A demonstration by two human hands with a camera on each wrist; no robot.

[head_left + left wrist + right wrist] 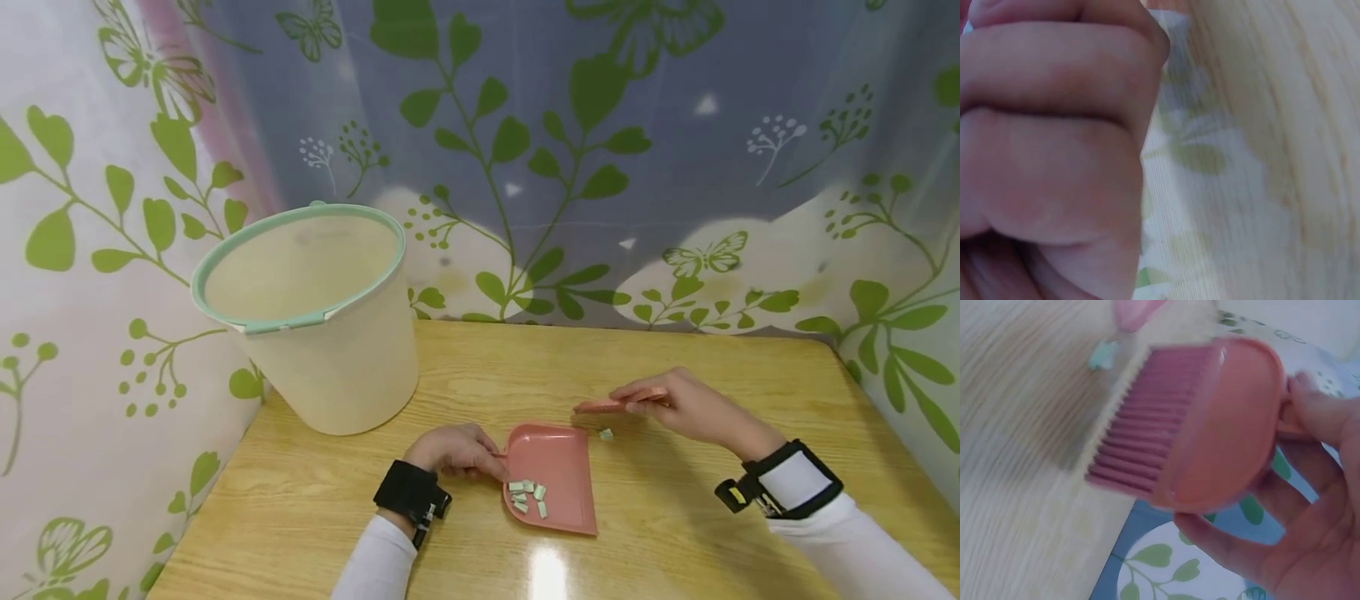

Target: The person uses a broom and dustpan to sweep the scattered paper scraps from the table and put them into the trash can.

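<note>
A pink dustpan point(558, 471) lies on the table, its short handle gripped by my left hand point(459, 450). Several pale green pieces point(528, 487) rest inside it, towards the handle side. Curled fingers point(1054, 69) fill the left wrist view and hide the handle there. My right hand point(692, 406) holds a small pink hand brush point(1235, 431) by its handle, thumb on one side and fingers on the other. In the head view the brush is just beyond the dustpan's far right corner. One loose pale green piece point(606, 434) lies on the table beside the brush, outside the dustpan.
A tall cream bucket point(352, 367) with a mint-green rim stands at the back left of the wooden table point(480, 375), beyond my left hand. Leaf-patterned curtains point(525, 167) hang behind the table and at both sides.
</note>
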